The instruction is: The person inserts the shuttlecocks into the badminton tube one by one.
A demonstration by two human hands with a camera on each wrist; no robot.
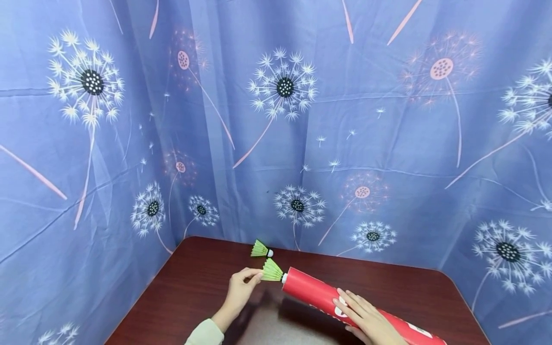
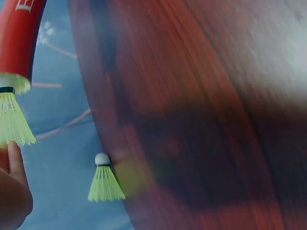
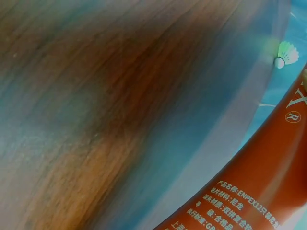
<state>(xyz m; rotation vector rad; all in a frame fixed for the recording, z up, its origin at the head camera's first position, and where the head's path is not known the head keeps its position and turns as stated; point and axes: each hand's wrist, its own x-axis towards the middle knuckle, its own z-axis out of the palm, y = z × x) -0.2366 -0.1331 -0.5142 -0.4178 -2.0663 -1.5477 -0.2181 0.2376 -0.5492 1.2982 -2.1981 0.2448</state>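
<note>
My left hand [image 1: 242, 289] pinches the skirt rim of a yellow-green shuttlecock [image 1: 272, 270], whose white cork end sits at the mouth of a long red shuttlecock tube [image 1: 311, 289]. In the left wrist view the cork of that shuttlecock [image 2: 10, 117] is right at the tube's opening [image 2: 20, 82], partly hidden by its rim. My right hand [image 1: 366, 316] lies over the tube, fingers around its upper side, and holds it tilted above the table. Printed white text shows on the tube [image 3: 249, 191] in the right wrist view.
A second yellow-green shuttlecock [image 1: 261, 249] lies on its side near the far edge of the dark red wooden table [image 1: 207, 268]. Behind and beside the table hangs a blue curtain [image 1: 241, 191] with dandelion prints.
</note>
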